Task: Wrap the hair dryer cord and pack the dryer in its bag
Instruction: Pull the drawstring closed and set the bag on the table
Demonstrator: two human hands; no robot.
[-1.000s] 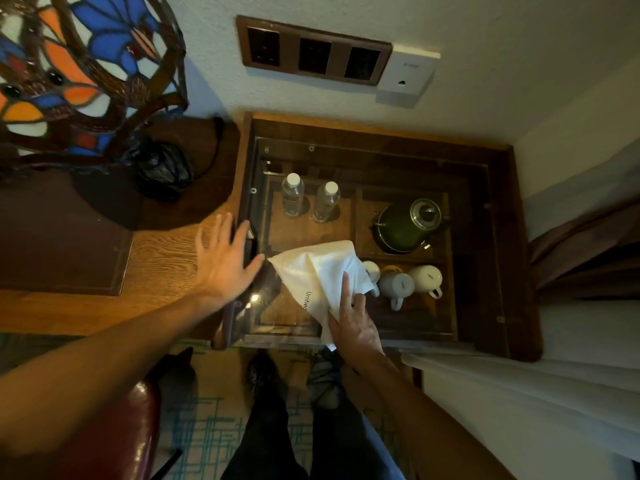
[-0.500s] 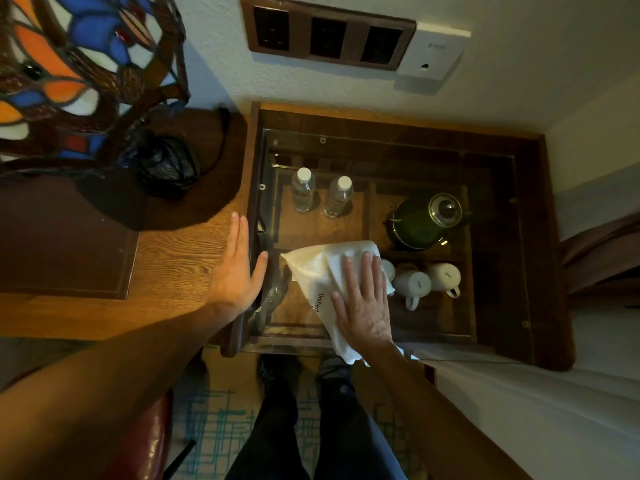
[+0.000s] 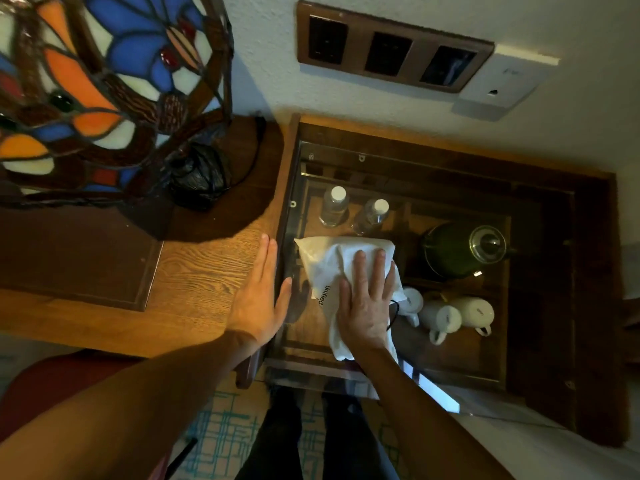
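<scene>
A white cloth bag [image 3: 323, 261] with black lettering lies on the glass top [image 3: 450, 351] of a low wooden cabinet. My right hand [image 3: 367, 303] rests flat on the bag, palm down and fingers spread, pressing rather than gripping. A thin black cord [image 3: 393, 315] curls out beside that hand's little-finger side. My left hand [image 3: 261, 296] lies flat and empty on the wooden desk [image 3: 204, 271], its thumb at the glass edge. The hair dryer itself is not visible; I cannot tell whether it is inside the bag.
Under the glass stand two water bottles [image 3: 334, 206], a green kettle [image 3: 464, 249] and white cups [image 3: 443, 318]. A stained-glass lamp [image 3: 104, 91] and a black plastic bag [image 3: 199, 176] sit on the desk. Wall sockets [image 3: 388, 46] are above. A red chair [image 3: 52, 386] is at lower left.
My right hand went from holding the bag's lower part to lying flat on top of it, and the bag now lies flatter on the glass. My left hand stays on the desk edge.
</scene>
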